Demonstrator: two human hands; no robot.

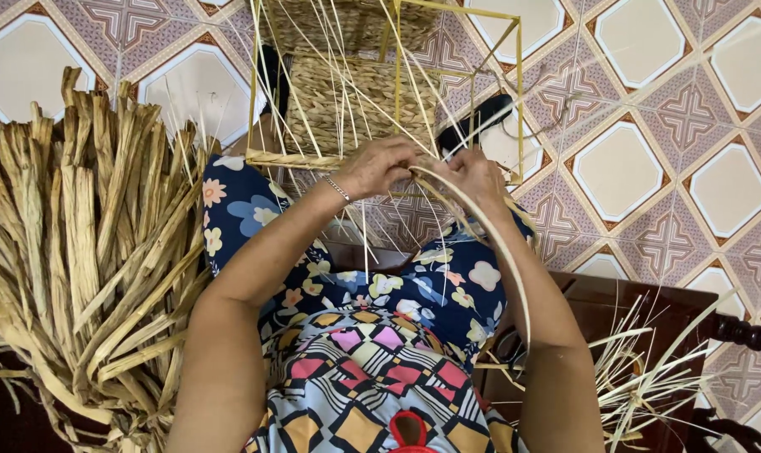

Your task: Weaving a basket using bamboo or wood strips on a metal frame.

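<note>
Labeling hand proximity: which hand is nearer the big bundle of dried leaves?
Left. The left hand works at the basket frame, on the side toward the bundle of dried leaves; the right hand sits beyond it, farther from the bundle.

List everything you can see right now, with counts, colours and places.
basket: one, tan woven, half-made, on a frame at top centre
frame: one, yellow metal, around the basket
strands: many, pale, thin, fanning from the basket; one curves down past the right arm
bundle: one, tan dried leaves, left
sandal: one, black, right of the frame on the floor
floor: patterned tiles, cream and red-brown
chair: dark wood, lower right
bracelet: one, silver, left wrist
left hand: grip on strands at the frame's lower bar
right hand: grip on strands beside it
</note>
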